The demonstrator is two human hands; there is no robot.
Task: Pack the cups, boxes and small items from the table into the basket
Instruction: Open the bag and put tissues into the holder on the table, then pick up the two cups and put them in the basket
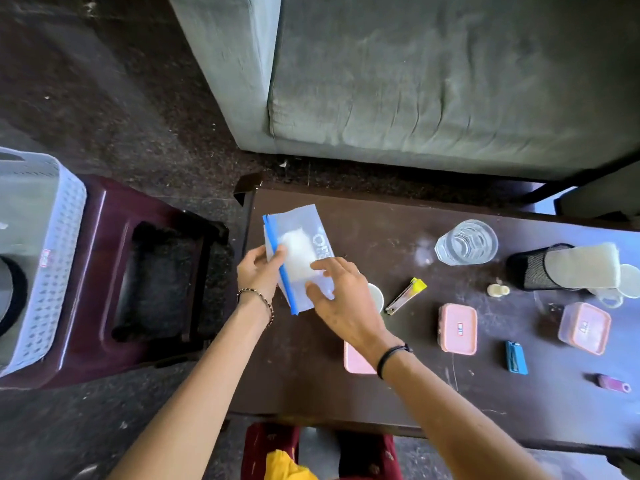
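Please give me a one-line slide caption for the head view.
Left hand grips a blue-striped zip bag over the table, right hand touching it; white basket at left.

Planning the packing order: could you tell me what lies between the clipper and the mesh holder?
In the head view, a small cream item lies between clipper and holder.
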